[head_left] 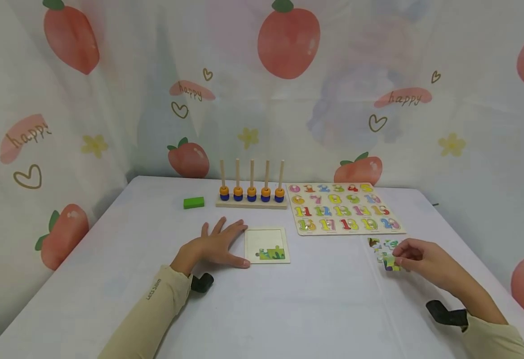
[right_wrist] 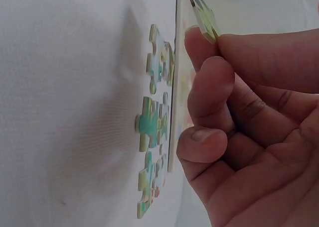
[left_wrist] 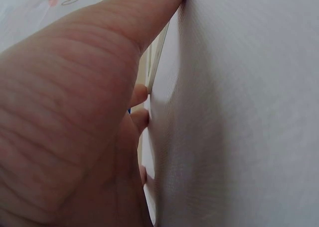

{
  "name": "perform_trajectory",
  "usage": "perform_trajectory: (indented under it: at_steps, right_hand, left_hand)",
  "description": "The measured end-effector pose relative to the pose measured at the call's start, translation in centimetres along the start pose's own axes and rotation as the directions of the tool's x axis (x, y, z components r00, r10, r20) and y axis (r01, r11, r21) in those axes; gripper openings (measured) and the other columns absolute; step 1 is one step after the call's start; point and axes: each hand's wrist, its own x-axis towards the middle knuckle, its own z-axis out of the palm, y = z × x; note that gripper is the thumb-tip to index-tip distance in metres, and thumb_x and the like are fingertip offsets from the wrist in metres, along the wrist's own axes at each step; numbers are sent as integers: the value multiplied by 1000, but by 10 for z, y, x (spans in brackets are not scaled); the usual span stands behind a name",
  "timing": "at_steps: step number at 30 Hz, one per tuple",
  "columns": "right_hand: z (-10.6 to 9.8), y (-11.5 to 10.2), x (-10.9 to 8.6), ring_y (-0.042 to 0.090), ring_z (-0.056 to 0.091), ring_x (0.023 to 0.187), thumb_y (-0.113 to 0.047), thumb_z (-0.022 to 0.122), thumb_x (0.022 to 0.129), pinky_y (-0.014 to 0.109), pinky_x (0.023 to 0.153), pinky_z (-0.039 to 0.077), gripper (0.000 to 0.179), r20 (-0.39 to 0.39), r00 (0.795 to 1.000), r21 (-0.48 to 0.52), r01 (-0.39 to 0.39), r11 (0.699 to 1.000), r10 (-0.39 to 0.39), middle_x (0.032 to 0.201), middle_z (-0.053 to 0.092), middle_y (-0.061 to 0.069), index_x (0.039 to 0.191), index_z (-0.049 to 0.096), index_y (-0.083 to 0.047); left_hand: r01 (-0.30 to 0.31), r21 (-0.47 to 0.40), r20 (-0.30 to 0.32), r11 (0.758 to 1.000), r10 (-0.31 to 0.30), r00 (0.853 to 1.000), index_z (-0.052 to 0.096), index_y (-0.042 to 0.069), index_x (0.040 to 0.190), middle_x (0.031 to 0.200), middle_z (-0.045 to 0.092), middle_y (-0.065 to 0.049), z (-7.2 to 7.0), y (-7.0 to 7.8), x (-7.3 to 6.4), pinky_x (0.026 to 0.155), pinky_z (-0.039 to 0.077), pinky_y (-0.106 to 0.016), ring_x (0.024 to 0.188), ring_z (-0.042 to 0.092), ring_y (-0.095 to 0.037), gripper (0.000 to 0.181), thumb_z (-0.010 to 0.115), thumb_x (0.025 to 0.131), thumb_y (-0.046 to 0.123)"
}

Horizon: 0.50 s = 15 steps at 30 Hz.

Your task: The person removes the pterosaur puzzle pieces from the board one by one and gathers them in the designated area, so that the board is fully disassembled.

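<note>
A square wooden puzzle frame (head_left: 266, 236) lies mid-table, with a few joined green pieces (head_left: 272, 253) in its lower right part. My left hand (head_left: 219, 244) is spread at its left side; thumb and fingertips touch the frame's left edge. Over on the right, my right hand (head_left: 425, 259) pinches a green and yellow puzzle piece (right_wrist: 207, 20) between thumb and index finger, lifted off the cloth. Several loose puzzle pieces (right_wrist: 151, 122) lie on the table beneath and beside that hand; it partly covers them in the head view.
A number board (head_left: 347, 209) lies at the back right. Behind the frame stands a wooden peg rack (head_left: 251, 204) with orange and blue beads. A green block (head_left: 193, 202) lies to the rack's left. White cloth covers the table (head_left: 289, 314); a printed curtain (head_left: 253, 109) hangs behind.
</note>
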Motion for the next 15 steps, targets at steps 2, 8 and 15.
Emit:
perform_trajectory:
  at_steps: [2, 8, 15]
  right_hand:
    - [0, 2, 1, 19, 61, 84, -8, 71, 102, 27, 70, 54, 16, 14, 1000, 3, -19, 1000, 19, 97, 69, 6, 113, 66, 4]
    - [2, 6, 2, 20, 58, 83, -7, 71, 101, 27, 67, 50, 12, 82, 994, -7, -67, 998, 67, 92, 65, 3, 107, 67, 2]
    - [5, 10, 3, 19, 55, 79, -5, 68, 102, 27, 64, 47, 6, 107, 992, -16, -62, 998, 63, 88, 62, 2, 105, 66, 0]
  left_hand:
    - [2, 4, 0, 1000, -2, 1000, 29, 21, 171, 180, 13, -2, 0, -1, 1, 121, -11, -73, 163, -5, -40, 111, 78, 85, 70]
    - [11, 16, 1, 1000, -11, 1000, 28, 24, 171, 180, 13, 1, 2, -3, 5, 121, -10, -74, 164, -6, -39, 111, 78, 84, 71]
    - [15, 15, -4, 1000, -15, 1000, 29, 24, 171, 180, 13, 0, 2, -2, 5, 120, -10, -75, 163, -5, -40, 110, 78, 84, 71]
